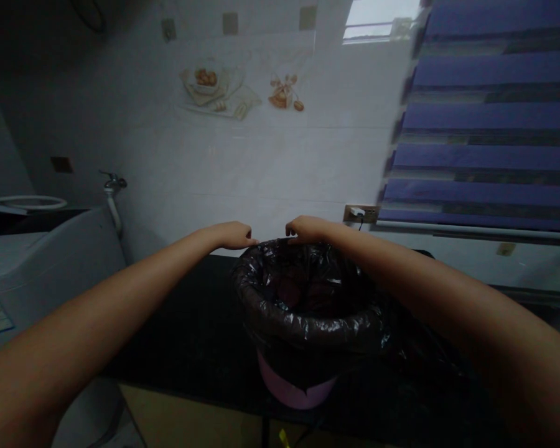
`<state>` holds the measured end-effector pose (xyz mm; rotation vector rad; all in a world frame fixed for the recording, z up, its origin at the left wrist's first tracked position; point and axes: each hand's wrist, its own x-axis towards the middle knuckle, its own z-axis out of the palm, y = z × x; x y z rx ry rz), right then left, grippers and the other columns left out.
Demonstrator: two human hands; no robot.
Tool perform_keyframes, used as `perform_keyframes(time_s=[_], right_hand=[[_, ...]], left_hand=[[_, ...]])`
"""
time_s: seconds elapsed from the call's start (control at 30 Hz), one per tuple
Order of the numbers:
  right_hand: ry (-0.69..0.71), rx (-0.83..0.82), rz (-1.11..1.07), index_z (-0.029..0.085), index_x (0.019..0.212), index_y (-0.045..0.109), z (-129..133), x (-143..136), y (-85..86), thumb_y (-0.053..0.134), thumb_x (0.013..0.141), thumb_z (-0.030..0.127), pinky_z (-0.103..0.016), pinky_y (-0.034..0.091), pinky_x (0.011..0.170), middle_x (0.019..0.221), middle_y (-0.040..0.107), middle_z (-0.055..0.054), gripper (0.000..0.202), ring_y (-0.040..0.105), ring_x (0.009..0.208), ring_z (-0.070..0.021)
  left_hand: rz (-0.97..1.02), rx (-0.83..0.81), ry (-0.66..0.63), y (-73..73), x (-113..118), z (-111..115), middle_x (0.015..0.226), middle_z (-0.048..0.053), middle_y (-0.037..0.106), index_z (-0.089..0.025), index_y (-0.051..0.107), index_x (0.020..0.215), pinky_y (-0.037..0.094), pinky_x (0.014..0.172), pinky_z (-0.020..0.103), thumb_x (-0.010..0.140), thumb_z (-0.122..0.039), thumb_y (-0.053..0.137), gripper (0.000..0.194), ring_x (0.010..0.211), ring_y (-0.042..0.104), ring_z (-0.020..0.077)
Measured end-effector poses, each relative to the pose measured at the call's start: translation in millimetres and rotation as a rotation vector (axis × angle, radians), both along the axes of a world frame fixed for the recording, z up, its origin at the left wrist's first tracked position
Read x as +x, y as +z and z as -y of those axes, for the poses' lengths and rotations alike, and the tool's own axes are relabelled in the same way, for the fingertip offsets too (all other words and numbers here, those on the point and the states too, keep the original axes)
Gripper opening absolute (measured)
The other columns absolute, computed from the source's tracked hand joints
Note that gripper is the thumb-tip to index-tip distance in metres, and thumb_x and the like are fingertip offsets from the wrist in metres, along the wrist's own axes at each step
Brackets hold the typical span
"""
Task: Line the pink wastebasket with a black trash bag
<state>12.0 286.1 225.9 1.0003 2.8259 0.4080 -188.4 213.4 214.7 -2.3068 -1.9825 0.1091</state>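
Observation:
A black garbage bag (303, 326) lines a pink trash can (296, 389), its edge folded down over the outside. Only the lower part of the can shows below the bag. At the far left of the rim, my left hand (233, 235) has its fingers curled and its thumb along the bag's edge. My right hand (307, 229) is bent over the far side of the rim, also closed on the bag. The fingertips of both hands are partly hidden. Inside the can the plastic lies creased and dark.
The can stands on a dark countertop (191, 336) against a tiled wall (261, 162). A washing machine (51, 255) and a tap (114, 182) are at left. To the right are a socket with a plug (358, 213), a purple striped blind (485, 118) and a sink edge (546, 305).

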Motion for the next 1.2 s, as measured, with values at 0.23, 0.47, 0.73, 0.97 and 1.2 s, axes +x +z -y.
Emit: perform_keyframes(time_s=[0.23, 0.47, 0.73, 0.97, 1.2], right_hand=[[0.222, -0.066, -0.100, 0.015, 0.129, 0.055, 1, -33, -14.2, 0.055, 0.086, 0.024, -0.032, 0.044, 0.092, 0.128, 0.058, -0.012, 0.045, 0.056, 0.112, -0.0241], [0.253, -0.126, -0.140, 0.015, 0.123, 0.061, 6, -39, -19.8, 0.054, 0.085, 0.019, -0.027, 0.044, 0.083, 0.119, 0.064, -0.010, 0.039, 0.061, 0.099, -0.0185], [0.177, -0.073, -0.147, 0.015, 0.120, 0.063, 14, -40, -24.5, 0.053, 0.087, 0.023, -0.026, 0.043, 0.077, 0.115, 0.066, -0.011, 0.035, 0.061, 0.097, -0.0194], [0.129, -0.017, -0.123, 0.015, 0.121, 0.062, 7, -44, -31.9, 0.053, 0.086, 0.023, -0.028, 0.044, 0.077, 0.116, 0.065, -0.012, 0.037, 0.061, 0.100, -0.0224], [0.221, 0.007, -0.122, 0.013, 0.131, 0.054, 13, -41, -18.1, 0.057, 0.084, 0.023, -0.031, 0.043, 0.089, 0.129, 0.057, -0.014, 0.048, 0.056, 0.111, -0.0251]], left_hand=[[0.117, -0.133, 0.016, -8.0, -10, 19, 0.069, 0.010, 0.069, -0.016, 0.064, 0.070, 0.044, 0.061, 0.029, 0.085, -0.054, 0.040, 0.048, 0.061, 0.060, 0.0191], [0.309, -0.176, -0.041, -16.5, -10, 32, 0.064, 0.006, 0.065, -0.020, 0.052, 0.060, 0.044, 0.060, 0.029, 0.086, -0.047, 0.039, 0.039, 0.060, 0.058, 0.0173], [0.421, -0.182, -0.051, -22.9, -15, 37, 0.062, 0.005, 0.063, -0.020, 0.052, 0.061, 0.045, 0.059, 0.028, 0.086, -0.050, 0.040, 0.041, 0.059, 0.058, 0.0168], [0.429, -0.182, -0.031, -27.2, -16, 41, 0.064, 0.005, 0.064, -0.020, 0.053, 0.064, 0.044, 0.058, 0.027, 0.086, -0.054, 0.037, 0.043, 0.060, 0.058, 0.0167], [0.398, -0.077, -0.046, -28.7, -21, 53, 0.065, 0.006, 0.062, -0.020, 0.053, 0.064, 0.041, 0.062, 0.030, 0.087, -0.056, 0.030, 0.048, 0.063, 0.056, 0.0188]])
